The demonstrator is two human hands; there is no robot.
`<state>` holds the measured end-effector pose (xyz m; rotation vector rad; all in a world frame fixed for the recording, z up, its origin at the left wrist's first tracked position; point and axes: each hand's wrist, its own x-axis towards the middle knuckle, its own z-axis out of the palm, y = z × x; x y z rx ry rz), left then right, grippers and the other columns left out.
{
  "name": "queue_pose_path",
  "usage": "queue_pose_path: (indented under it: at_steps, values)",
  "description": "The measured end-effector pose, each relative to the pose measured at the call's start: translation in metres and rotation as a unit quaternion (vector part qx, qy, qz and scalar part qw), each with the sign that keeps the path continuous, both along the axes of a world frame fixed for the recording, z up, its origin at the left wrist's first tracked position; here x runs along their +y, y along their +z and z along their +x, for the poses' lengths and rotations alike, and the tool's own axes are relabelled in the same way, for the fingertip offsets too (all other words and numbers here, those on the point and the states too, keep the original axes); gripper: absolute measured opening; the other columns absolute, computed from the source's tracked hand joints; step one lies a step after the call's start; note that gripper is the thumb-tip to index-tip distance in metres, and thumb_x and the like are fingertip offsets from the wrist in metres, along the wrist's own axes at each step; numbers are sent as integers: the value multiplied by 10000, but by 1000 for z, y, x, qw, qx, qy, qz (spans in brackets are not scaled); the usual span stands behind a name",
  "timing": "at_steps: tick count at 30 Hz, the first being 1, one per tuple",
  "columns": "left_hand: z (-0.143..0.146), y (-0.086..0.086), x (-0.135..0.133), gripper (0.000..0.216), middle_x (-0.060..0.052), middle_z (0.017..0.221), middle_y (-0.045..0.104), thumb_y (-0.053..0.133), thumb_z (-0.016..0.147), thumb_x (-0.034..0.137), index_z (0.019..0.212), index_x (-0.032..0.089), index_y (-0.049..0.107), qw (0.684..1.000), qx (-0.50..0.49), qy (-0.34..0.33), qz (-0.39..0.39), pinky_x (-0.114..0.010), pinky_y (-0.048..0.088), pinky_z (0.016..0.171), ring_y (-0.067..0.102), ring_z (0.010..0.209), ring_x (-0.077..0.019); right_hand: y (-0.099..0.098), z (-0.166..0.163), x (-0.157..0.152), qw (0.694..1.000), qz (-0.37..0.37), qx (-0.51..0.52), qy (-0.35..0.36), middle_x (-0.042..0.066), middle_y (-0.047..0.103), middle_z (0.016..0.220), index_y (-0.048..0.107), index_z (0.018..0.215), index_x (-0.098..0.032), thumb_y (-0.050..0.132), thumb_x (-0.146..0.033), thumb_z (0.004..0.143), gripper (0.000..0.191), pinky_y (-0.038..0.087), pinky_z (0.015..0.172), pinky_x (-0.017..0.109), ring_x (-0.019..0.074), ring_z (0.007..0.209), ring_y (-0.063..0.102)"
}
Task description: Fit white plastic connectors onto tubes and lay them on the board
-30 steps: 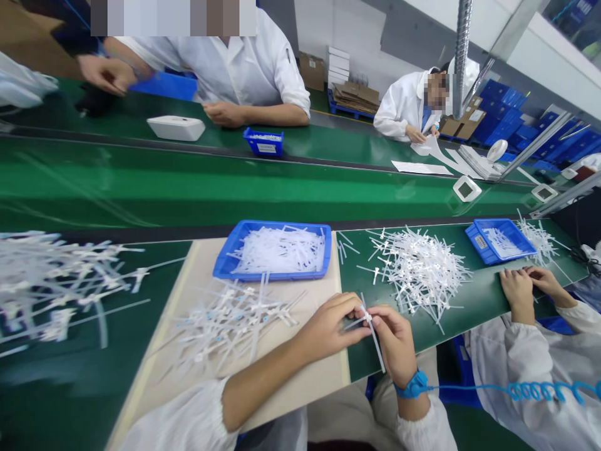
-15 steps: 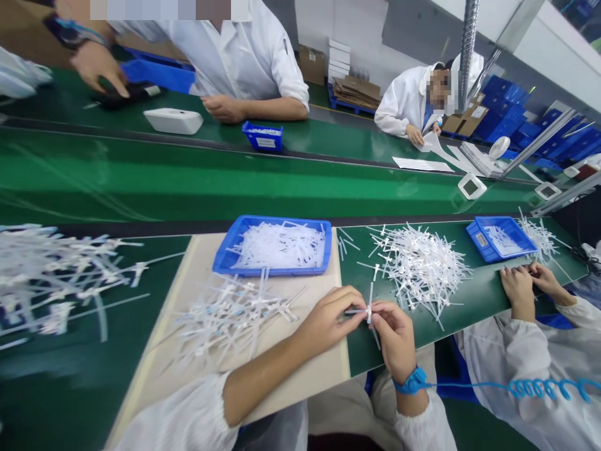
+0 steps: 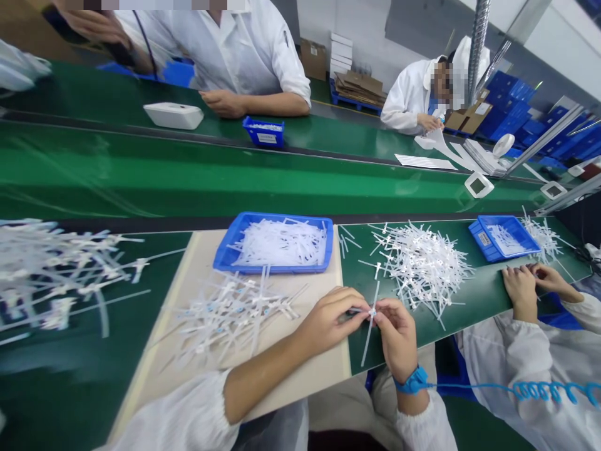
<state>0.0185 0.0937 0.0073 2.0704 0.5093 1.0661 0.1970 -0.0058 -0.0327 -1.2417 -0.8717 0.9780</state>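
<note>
Between my hands is a small white plastic fitting with thin translucent tubes [image 3: 370,338] sticking out. My left hand [image 3: 335,318] pinches it from the left, where one tube runs between thumb and fingers. From the other side my right hand [image 3: 395,331], wearing a blue wrist strap [image 3: 412,380], grips the fitting with thumb and curled fingers. One long tube slants down and another points up from the middle. Left of my left hand, a pile of similar tubed fittings [image 3: 235,316], some with blue spots, lies on a beige board [image 3: 300,369].
A blue tray [image 3: 220,255] of loose short tubes stands behind the board. White tubed fittings form heaps at right [image 3: 425,263] and far left [image 3: 56,269]. A neighbour's hands [image 3: 521,291] rest near a smaller blue bin [image 3: 486,247]. Across the green bench, co-workers sit behind a blue box [image 3: 264,133].
The fitting has turned between my fingers, and its lower tube now shows longer and slants down to the left. Across the bench, a co-worker has raised a dark object off the bench.
</note>
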Motion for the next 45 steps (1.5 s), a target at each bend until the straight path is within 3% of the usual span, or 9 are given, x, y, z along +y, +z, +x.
queue_pose_path:
  at_steps: [8,12,15,19,23,30,35,43,45]
  values:
    - [1,-1,0,134,-42,913,779,661,1075,236,977,202,746,999,6,32,-10,-321,522,844,712,862,-182,8,-4,-3,1000,-10,-18,-2,77,802,1019,789,1182,-221,826,-374,967,266,657,825,366,237,900,771]
    - [0,-1,0,127,-33,911,773,662,1074,227,977,202,740,999,-2,34,1,-304,515,837,704,855,-172,9,-5,-3,1000,-1,-26,-13,56,776,952,788,1186,-219,828,-383,968,276,641,768,329,202,818,734]
    - [0,-1,0,142,-24,898,753,645,1083,221,969,200,726,999,-12,37,0,-289,509,829,689,844,-163,7,-4,-3,999,8,-51,-18,63,768,1009,797,1187,-236,817,-373,977,252,637,840,345,214,902,729]
    - [-1,-2,0,182,-23,894,748,618,1095,223,939,199,710,999,-12,31,-2,-285,503,831,682,840,-159,8,-4,-4,998,20,-64,-2,80,773,1081,791,1255,-245,775,-361,1006,275,643,894,368,233,974,740]
    - [-1,-1,1,232,-32,877,749,595,1109,260,918,197,712,1000,-8,20,-12,-296,508,828,684,828,-166,10,-7,-5,996,25,-80,34,63,803,1015,773,1326,-245,740,-340,1031,312,653,855,354,214,875,765]
    - [1,-1,-1,211,-67,921,777,628,1097,304,975,184,750,999,-19,-4,-26,-296,540,836,717,865,-180,9,-6,-11,991,7,-132,12,106,851,1132,805,1286,-228,709,-391,1057,297,683,841,375,263,933,825]
    - [4,-8,-4,229,-107,961,803,647,1091,342,1014,170,776,999,-29,-9,-31,-312,570,851,743,910,-203,5,2,-15,979,6,-204,4,107,852,1181,851,1223,-249,719,-363,1054,243,662,961,428,294,1031,821]
    - [7,-8,-4,298,-106,965,821,615,1115,361,1005,178,822,1000,2,8,-18,-340,584,901,761,935,-211,5,3,-9,985,1,-171,-1,97,865,1116,854,1209,-248,742,-405,1033,262,677,885,416,275,924,829]
    - [8,-4,-4,297,-103,988,823,604,1120,358,1025,176,819,1000,23,16,-4,-339,584,898,760,948,-210,6,0,-8,992,-2,-126,-2,94,867,1098,812,1303,-245,750,-421,1028,333,684,847,405,258,871,829]
